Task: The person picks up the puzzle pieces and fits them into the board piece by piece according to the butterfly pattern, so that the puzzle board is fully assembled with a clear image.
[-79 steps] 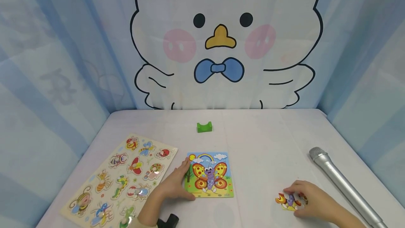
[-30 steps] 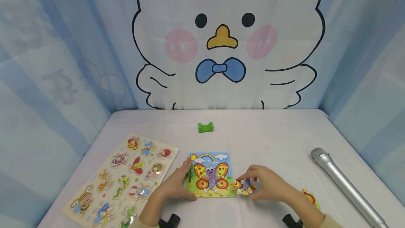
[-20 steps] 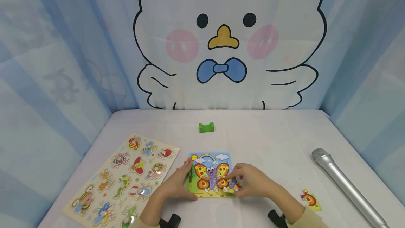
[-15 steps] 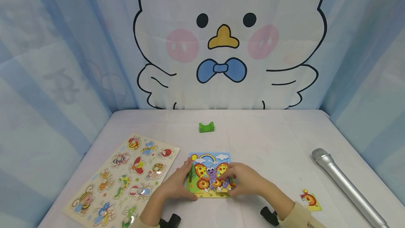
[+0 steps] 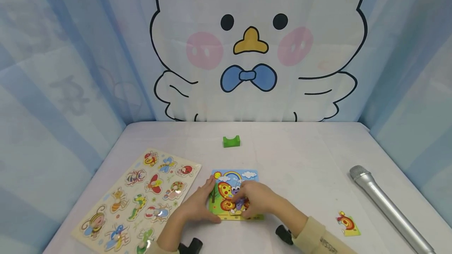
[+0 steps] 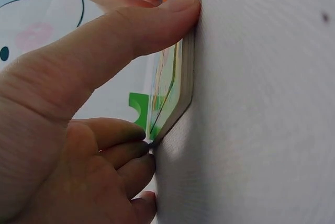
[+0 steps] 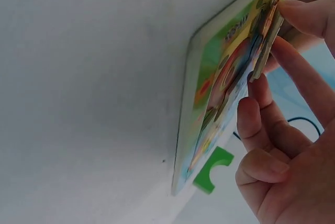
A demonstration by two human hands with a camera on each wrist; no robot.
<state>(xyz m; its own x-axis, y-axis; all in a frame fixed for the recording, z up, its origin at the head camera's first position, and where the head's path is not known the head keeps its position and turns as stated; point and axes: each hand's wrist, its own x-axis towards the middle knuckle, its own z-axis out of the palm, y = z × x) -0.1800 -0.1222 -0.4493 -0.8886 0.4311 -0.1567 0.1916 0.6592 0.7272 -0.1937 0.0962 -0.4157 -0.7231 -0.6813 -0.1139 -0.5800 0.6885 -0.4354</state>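
Observation:
A butterfly jigsaw board (image 5: 216,203) lies flat on the white table in front of me. My left hand (image 5: 195,205) holds it at the near left corner, thumb on the near edge and fingertips along the left side. My right hand (image 5: 260,198) pinches a jigsaw piece (image 7: 268,38) between thumb and fingers, low over the board's lower middle. The right wrist view shows that piece tilted, close above the board's picture; whether it touches is unclear. The right hand hides the butterfly's right wings. Another loose piece (image 5: 349,224) with an orange swirl lies to the right.
Left of the board lies a cream insect peg puzzle (image 5: 141,191), partly behind my left forearm. A green notched block (image 5: 231,142) stands beyond the board. A silver microphone (image 5: 388,207) lies slanted at the right. Printed curtains rise behind the table.
My right hand has carried the jigsaw piece leftward from the right of the table to over the board. The loose swirl piece stays behind. My left hand has kept its place.

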